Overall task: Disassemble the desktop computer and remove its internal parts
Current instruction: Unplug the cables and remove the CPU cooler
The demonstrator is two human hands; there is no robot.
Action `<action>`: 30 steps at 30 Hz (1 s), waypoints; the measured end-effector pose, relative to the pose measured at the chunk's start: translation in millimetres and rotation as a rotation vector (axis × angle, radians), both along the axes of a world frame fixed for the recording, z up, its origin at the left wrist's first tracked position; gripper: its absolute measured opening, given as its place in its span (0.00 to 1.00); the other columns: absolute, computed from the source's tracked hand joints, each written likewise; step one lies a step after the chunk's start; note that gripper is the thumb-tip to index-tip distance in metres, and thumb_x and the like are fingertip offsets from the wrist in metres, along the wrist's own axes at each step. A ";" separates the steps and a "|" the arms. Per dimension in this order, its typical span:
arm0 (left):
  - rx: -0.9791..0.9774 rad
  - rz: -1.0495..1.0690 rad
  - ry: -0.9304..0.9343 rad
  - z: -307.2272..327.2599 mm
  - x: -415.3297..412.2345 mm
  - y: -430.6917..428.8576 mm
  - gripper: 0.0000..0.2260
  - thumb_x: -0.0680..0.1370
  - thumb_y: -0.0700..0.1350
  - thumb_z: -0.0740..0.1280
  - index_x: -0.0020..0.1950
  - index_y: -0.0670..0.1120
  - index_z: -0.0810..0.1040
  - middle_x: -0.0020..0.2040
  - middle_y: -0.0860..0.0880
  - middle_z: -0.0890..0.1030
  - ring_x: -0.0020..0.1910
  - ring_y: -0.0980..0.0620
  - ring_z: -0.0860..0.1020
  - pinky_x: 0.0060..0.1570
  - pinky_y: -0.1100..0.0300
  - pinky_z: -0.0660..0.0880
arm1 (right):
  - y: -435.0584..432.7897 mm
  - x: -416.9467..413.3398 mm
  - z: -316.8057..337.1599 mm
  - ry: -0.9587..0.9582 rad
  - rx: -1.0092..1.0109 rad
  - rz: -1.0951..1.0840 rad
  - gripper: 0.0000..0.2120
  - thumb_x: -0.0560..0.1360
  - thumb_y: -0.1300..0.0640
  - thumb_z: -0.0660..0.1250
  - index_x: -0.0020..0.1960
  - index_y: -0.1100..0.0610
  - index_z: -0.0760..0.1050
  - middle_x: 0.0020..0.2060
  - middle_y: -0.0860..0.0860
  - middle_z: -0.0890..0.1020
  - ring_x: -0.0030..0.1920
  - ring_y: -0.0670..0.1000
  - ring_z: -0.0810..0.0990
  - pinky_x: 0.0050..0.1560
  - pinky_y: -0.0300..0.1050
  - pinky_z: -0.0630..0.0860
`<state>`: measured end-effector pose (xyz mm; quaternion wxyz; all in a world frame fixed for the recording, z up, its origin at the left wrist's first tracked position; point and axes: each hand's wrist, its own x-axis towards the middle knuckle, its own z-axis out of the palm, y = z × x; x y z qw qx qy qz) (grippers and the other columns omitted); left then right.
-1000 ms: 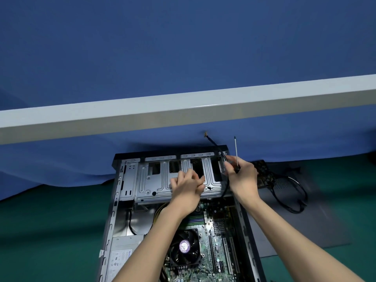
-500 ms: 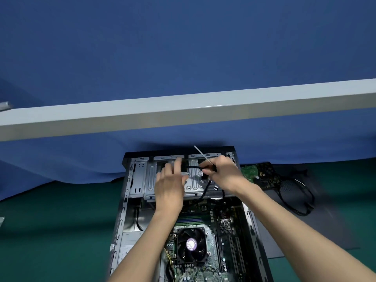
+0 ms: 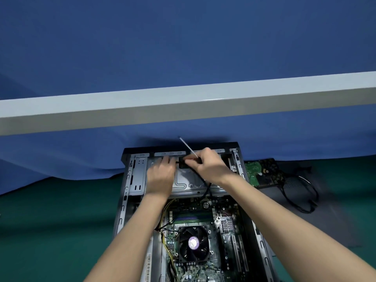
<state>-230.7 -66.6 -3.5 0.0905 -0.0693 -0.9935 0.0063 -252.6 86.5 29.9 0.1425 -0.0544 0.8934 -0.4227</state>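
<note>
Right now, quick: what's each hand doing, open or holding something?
Left hand: open, fingers flat on the metal cage.
Right hand: closed around a screwdriver, also pinching the black cable.

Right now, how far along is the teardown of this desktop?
Done: the case is open and a circuit board lies outside to its right. In hand: the right hand, gripping a screwdriver, is at a black cable on the drive cage, where the left hand rests. Left: drive cage, CPU fan, motherboard.
</note>
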 end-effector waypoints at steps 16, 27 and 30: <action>0.160 -0.055 0.090 -6.6 50.8 23.3 0.19 0.64 0.33 0.73 0.53 0.41 0.77 0.47 0.42 0.77 0.43 0.46 0.74 0.42 0.53 0.76 | 105.1 73.1 -54.8 0.139 0.451 -0.572 0.24 0.77 0.36 0.54 0.44 0.56 0.72 0.39 0.60 0.81 0.44 0.64 0.80 0.41 0.50 0.70; -0.273 -0.562 -0.143 -66.5 93.9 121.9 0.21 0.79 0.40 0.55 0.71 0.35 0.63 0.68 0.39 0.69 0.68 0.42 0.67 0.70 0.51 0.61 | 98.8 82.5 -74.3 -0.022 0.401 -0.594 0.32 0.76 0.30 0.43 0.42 0.55 0.72 0.45 0.61 0.81 0.49 0.64 0.78 0.42 0.50 0.66; -0.238 -0.467 -0.190 -74.0 80.0 133.3 0.18 0.79 0.38 0.52 0.68 0.39 0.65 0.63 0.42 0.73 0.62 0.43 0.71 0.66 0.52 0.64 | 98.7 82.5 -75.9 -0.007 0.393 -0.600 0.32 0.76 0.31 0.43 0.39 0.55 0.70 0.43 0.61 0.81 0.47 0.64 0.78 0.41 0.51 0.66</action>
